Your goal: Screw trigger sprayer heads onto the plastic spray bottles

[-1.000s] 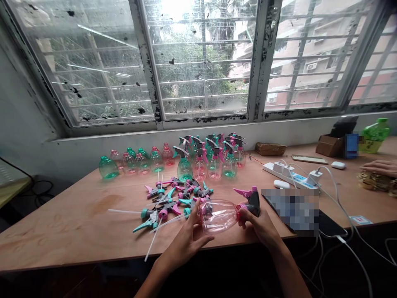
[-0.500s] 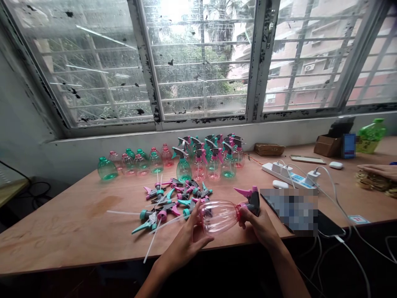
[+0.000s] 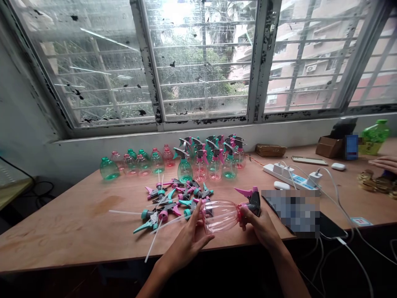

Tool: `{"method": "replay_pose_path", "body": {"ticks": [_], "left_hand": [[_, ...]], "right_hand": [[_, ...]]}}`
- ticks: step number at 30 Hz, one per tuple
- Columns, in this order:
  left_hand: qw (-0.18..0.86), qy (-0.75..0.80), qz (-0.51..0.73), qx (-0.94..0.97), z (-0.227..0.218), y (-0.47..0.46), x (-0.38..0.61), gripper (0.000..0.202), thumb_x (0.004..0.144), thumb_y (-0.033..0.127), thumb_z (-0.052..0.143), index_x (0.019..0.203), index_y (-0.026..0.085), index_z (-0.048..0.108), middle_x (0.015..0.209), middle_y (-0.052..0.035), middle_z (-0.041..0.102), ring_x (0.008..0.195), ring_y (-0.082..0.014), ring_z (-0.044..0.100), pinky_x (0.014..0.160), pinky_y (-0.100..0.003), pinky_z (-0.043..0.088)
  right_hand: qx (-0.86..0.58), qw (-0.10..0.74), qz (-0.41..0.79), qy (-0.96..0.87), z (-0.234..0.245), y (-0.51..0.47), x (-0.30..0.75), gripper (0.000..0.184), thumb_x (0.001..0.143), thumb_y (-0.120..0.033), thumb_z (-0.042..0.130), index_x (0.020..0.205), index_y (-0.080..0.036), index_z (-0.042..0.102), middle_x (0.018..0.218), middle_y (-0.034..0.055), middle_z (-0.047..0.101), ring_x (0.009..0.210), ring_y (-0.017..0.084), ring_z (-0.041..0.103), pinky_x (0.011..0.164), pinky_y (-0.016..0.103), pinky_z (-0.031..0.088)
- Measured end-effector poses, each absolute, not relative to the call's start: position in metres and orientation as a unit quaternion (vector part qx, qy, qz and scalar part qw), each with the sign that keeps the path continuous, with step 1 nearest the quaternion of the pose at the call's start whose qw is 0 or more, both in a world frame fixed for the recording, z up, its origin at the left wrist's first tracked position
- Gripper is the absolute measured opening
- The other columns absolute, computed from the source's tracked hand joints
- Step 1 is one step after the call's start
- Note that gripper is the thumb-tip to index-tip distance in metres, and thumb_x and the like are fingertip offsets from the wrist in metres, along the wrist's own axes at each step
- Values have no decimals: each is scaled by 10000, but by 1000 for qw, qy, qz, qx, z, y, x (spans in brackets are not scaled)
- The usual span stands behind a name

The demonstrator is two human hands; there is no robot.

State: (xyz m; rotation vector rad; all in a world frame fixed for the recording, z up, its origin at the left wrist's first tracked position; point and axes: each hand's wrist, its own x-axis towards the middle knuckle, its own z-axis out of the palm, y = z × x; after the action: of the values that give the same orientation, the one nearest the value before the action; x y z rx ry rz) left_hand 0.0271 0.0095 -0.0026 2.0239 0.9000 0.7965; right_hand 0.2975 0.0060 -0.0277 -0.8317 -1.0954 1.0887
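The left hand (image 3: 190,241) cups the base of the pink spray bottle (image 3: 221,218), held sideways between five and six o'clock; its trigger sprayer (image 3: 255,202) is gripped by the right hand (image 3: 263,227). Crooked twisting could jam the joint; loose cupping could drop it.

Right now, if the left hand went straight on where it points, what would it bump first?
The pink bottle, which the left hand holds by its base end. Beyond that, perhaps the loose spray heads, though depth is hard to judge.
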Motion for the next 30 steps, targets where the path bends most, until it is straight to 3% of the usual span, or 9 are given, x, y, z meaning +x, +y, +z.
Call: {"method": "replay_pose_path", "body": {"ticks": [4, 9, 15, 18, 21, 26, 30], "left_hand": [[399, 352, 307, 789, -2, 10, 26, 1053, 927, 417, 702, 1632, 330, -75, 1672, -121, 328, 1443, -317, 469, 1226, -490, 341], [390, 359, 293, 796, 4, 8, 24, 913, 952, 517, 631, 1649, 266, 97, 1714, -105, 233, 1554, -344, 269, 1270, -504, 241], [394, 349, 302, 795, 0, 8, 26, 934, 951, 393, 675, 1635, 380, 39, 1704, -80, 260, 1448, -307, 466, 1227, -481, 347], [412, 329, 324, 785, -2, 8, 27, 985, 952, 337, 677, 1624, 406, -40, 1704, -79, 256, 1461, -306, 449, 1227, -499, 346], [438, 325, 337, 767, -1, 7, 27, 1116, 902, 353, 748, 1617, 380, -108, 1695, -105, 264, 1454, -336, 448, 1224, -527, 350], [486, 327, 341, 735, 1, 6, 25, 906, 926, 448, 706, 1628, 394, 136, 1722, -70, 165, 1491, -368, 376, 1179, -504, 433], [472, 316, 353, 744, -2, 9, 27, 941, 907, 401, 744, 1609, 470, 121, 1707, -25, 214, 1434, -315, 449, 1184, -491, 432]], "right_hand": [[-359, 642, 474, -483, -31, 6, 299, 373, 833, -510, 810, 741, -157, 731, 604, 44, 684, 511, 176, 610, 468, 271, 490], [-354, 645, 467, -489, -32, 7, 299, 356, 846, -495, 805, 763, -156, 732, 599, 44, 690, 503, 169, 604, 477, 268, 480], [-353, 652, 462, -486, -32, 8, 299, 356, 868, -492, 783, 754, -160, 725, 582, 38, 678, 498, 165, 595, 476, 264, 464], [-351, 651, 462, -490, -33, 8, 299, 371, 867, -489, 785, 709, -162, 708, 565, 37, 670, 493, 165, 591, 477, 265, 461], [-352, 652, 464, -485, -34, 8, 299, 332, 860, -479, 795, 795, -161, 725, 577, 33, 681, 494, 172, 594, 478, 272, 464], [-350, 649, 466, -488, -34, 8, 299, 328, 855, -478, 803, 828, -160, 725, 595, 35, 692, 496, 171, 594, 490, 275, 464], [-351, 655, 462, -484, -33, 8, 299, 334, 872, -484, 783, 813, -160, 728, 598, 35, 687, 506, 166, 591, 489, 267, 454]]}}
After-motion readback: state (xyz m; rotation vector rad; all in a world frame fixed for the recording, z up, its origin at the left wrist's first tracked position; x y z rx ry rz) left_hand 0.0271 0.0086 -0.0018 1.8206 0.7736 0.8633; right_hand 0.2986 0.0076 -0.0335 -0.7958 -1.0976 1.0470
